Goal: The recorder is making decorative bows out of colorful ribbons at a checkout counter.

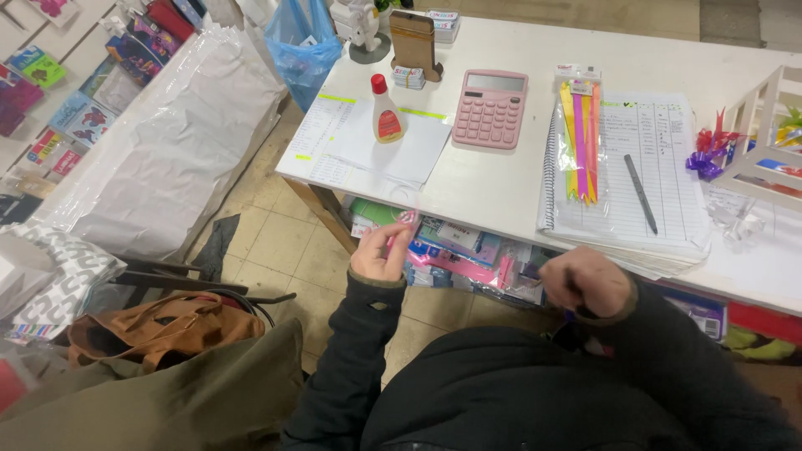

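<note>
My left hand is raised in front of the white table's near edge, its fingers closed on a small pink item with a clear wrapping. My right hand is curled into a fist just below the table edge, and I cannot tell whether anything is in it. Both arms wear dark sleeves. On the table lie a glue bottle with a red cap, a pink calculator, a packet of coloured strips and a pen on a spiral notebook.
Printed sheets lie under the glue bottle. A white wire rack and ribbon bows stand at right. Packaged goods fill the shelf under the table. A brown bag and a plastic-covered stack are at left.
</note>
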